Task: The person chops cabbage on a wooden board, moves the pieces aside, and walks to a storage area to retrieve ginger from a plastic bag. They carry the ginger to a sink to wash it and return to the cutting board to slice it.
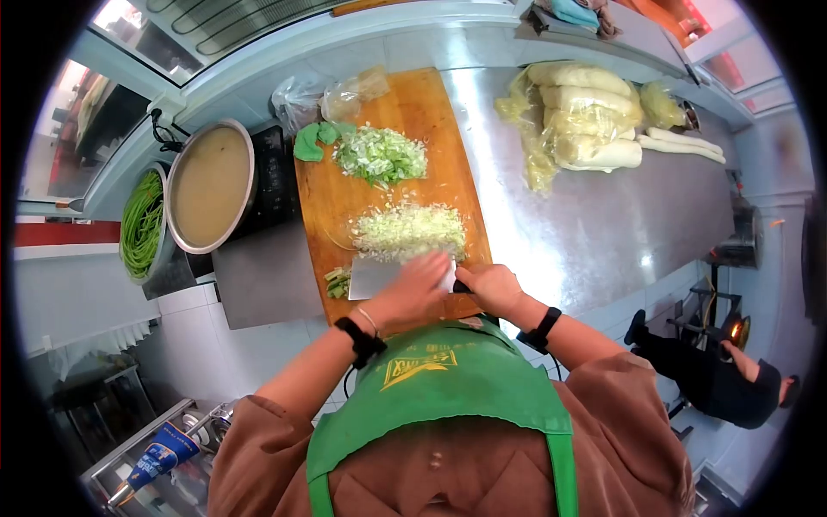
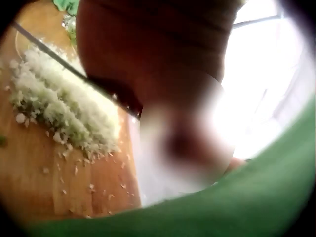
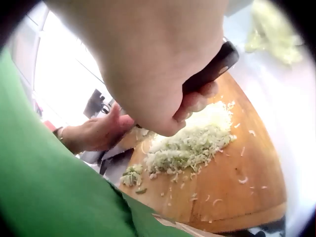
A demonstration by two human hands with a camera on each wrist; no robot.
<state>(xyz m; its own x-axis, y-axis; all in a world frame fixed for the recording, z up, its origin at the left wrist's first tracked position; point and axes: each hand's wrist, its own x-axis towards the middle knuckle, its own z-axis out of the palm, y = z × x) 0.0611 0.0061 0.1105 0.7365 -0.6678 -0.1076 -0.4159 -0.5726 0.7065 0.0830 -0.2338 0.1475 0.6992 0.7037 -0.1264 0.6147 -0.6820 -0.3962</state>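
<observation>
My right hand [image 1: 491, 289] grips the black handle [image 3: 212, 69] of a cleaver, fingers curled round it. The broad blade [image 1: 372, 279] lies across the near part of the wooden cutting board [image 1: 345, 194]. Over the blade is my left hand [image 1: 412, 291], its fingers extended and slightly blurred, fingertips at the edge of a mound of finely chopped pale scallion [image 1: 409, 231]. In the right wrist view the left hand [image 3: 101, 132] shows beside the chopped mound. A second, greener heap of chopped scallion [image 1: 379, 155] sits farther up the board. Some green pieces [image 1: 338, 283] lie left of the blade.
Left of the board stand a large pot of cloudy liquid [image 1: 211, 185] and a bowl of long green beans [image 1: 143, 222]. Bagged pale vegetables [image 1: 594, 112] lie on the steel counter [image 1: 551, 233] at right. Another person [image 1: 724, 379] is at far right.
</observation>
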